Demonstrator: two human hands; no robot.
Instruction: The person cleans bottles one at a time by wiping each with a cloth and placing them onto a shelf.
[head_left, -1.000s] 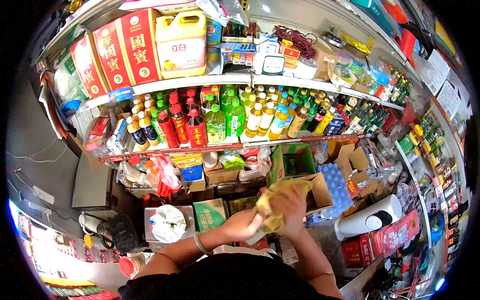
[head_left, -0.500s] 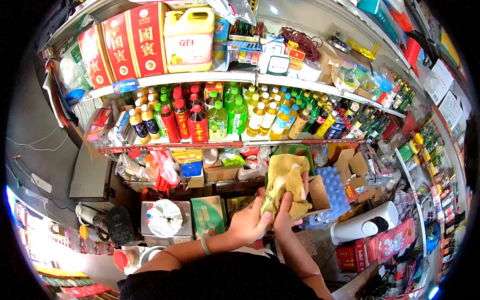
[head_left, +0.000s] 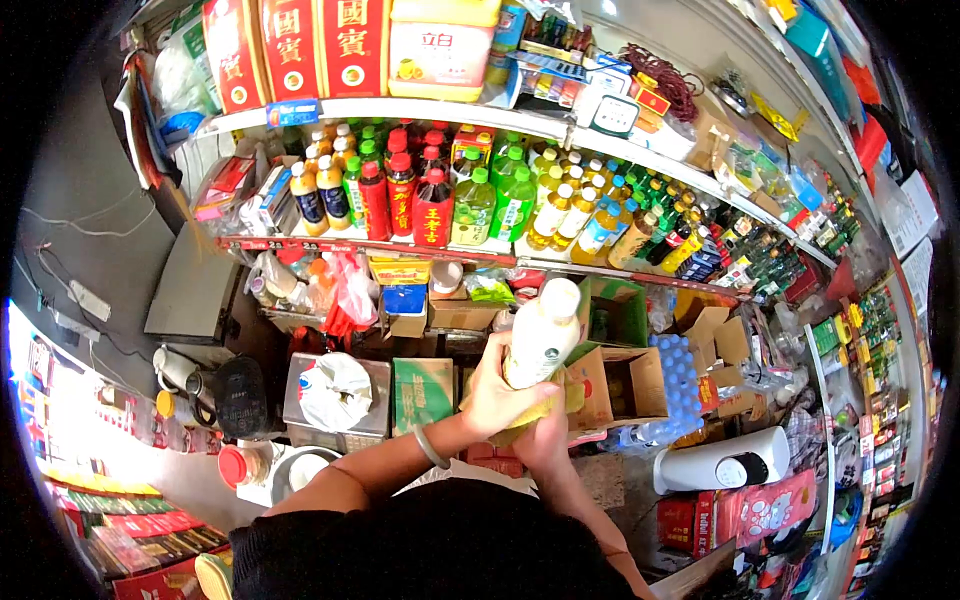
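Observation:
A pale, white-capped bottle (head_left: pixel 541 340) is held tilted in front of my chest, its cap end pointing up and away from me. My left hand (head_left: pixel 495 393) is closed around the bottle's side, with a bracelet on that wrist. Lower down, my right hand (head_left: pixel 544 440) is closed on a yellowish-brown cloth (head_left: pixel 574 396), which lies bunched against the bottle's lower part. The fingertips of my right hand are hidden behind the cloth and bottle.
Ahead, a shelf (head_left: pixel 400 243) carries rows of drink bottles; red boxes (head_left: pixel 355 50) and a yellow jug (head_left: pixel 440 50) stand above. Below are a green carton (head_left: pixel 424 392), open cardboard boxes (head_left: pixel 640 385), a metal box with a white bag (head_left: pixel 335 392) and a white cylindrical appliance (head_left: pixel 720 460).
The cloth has moved down from the top, and the bottle's cap and upper body now show. My left hand has shifted onto the bottle. The camera view has tipped downward.

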